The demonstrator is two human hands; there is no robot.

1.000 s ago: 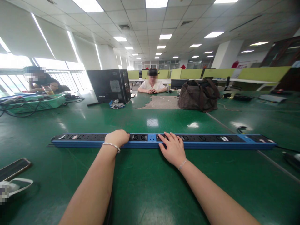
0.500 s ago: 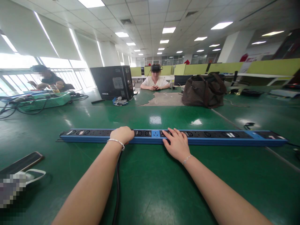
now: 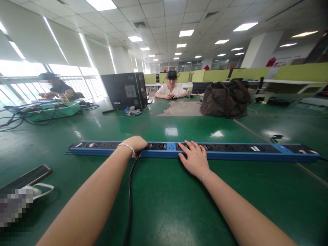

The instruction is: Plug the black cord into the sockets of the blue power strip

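A long blue and black power strip lies across the green table, its sockets facing up. My left hand is closed over the strip left of its middle, around the end of a black power cord; the plug itself is hidden by the fingers. From that hand the cord hangs toward me over the tabletop. My right hand rests on the strip just right of the blue socket, fingers spread and lying flat on its top, holding nothing.
A phone and a pale looped object lie at the left. Farther back are a green basket with cables, a black computer case, gloves and a brown bag. Two people sit beyond.
My left wrist has turned and the forearm has swung outward to the left, the hand staying at the strip. My right hand keeps its place. The whole view has shifted slightly.
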